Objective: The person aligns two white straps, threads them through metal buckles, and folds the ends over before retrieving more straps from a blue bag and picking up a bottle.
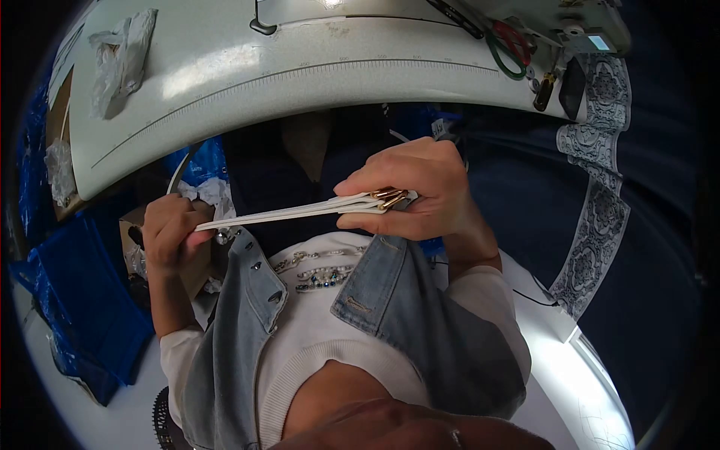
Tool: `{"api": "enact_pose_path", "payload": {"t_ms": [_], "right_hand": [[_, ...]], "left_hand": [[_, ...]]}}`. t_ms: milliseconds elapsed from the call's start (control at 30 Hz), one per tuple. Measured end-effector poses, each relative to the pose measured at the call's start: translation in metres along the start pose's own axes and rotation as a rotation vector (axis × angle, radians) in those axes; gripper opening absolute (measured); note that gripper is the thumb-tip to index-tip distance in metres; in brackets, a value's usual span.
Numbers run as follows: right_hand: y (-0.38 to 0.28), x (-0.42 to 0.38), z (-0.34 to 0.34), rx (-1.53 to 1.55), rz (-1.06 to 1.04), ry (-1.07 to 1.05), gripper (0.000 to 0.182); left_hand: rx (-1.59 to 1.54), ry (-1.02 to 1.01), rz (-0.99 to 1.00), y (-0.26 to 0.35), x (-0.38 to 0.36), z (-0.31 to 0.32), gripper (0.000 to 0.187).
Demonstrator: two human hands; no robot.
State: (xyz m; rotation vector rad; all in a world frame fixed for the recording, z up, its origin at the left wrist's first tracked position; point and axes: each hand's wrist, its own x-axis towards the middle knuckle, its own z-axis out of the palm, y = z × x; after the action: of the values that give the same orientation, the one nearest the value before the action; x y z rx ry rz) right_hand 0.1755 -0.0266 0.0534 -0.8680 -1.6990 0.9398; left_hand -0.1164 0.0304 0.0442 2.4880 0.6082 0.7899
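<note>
A flat white strap (285, 214), layered at its right end, stretches between my two hands in front of my chest. My left hand (172, 227) is closed, pinching the strap's narrow left end. On the right, my right hand (420, 187) grips the thicker end, thumb and fingers on either side of it. Gold-coloured metal fittings (388, 198) show there between the fingers; their exact shape is partly hidden. The strap is in the air, apart from the work table (225, 112).
A crumpled clear plastic bag (124, 64) lies on the table's left side. At the right are red-and-green-handled scissors (510, 49), a screwdriver (545, 91) and a machine with a small lit screen (598, 43). Patterned ribbon (596, 244) hangs down; a blue bag (86, 300) is at left.
</note>
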Motion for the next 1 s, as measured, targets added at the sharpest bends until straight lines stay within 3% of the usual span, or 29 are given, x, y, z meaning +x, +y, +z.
{"api": "enact_pose_path", "payload": {"t_ms": [200, 267, 300, 400, 500, 867, 1000], "right_hand": [[0.0, -0.003, 0.004, -0.034, 0.007, 0.024, 0.02], [-0.003, 0.001, 0.003, -0.055, 0.187, -0.024, 0.015], [-0.001, 0.003, 0.004, -0.047, 0.179, -0.015, 0.015], [0.001, 0.01, 0.011, -0.028, 0.275, 0.145, 0.014], [0.002, 0.018, 0.03, -0.006, 0.182, 0.321, 0.016], [0.008, 0.015, 0.06, -0.213, -0.291, 0.081, 0.022], [-0.005, 0.014, 0.049, -0.252, -0.276, -0.061, 0.018]], "left_hand": [[-0.021, -0.02, -0.004, -0.01, -0.007, 0.007, 0.03], [-0.082, -0.003, -0.084, -0.013, -0.009, 0.015, 0.025], [-0.154, -0.001, -0.154, -0.012, -0.012, 0.021, 0.023], [-0.402, 0.026, -0.345, -0.016, -0.026, 0.049, 0.025], [-0.715, 0.04, -0.541, -0.026, -0.051, 0.082, 0.034], [-0.728, 0.004, -0.435, -0.059, -0.041, 0.107, 0.029], [-0.735, -0.307, -0.343, -0.059, -0.015, 0.089, 0.026]]}}
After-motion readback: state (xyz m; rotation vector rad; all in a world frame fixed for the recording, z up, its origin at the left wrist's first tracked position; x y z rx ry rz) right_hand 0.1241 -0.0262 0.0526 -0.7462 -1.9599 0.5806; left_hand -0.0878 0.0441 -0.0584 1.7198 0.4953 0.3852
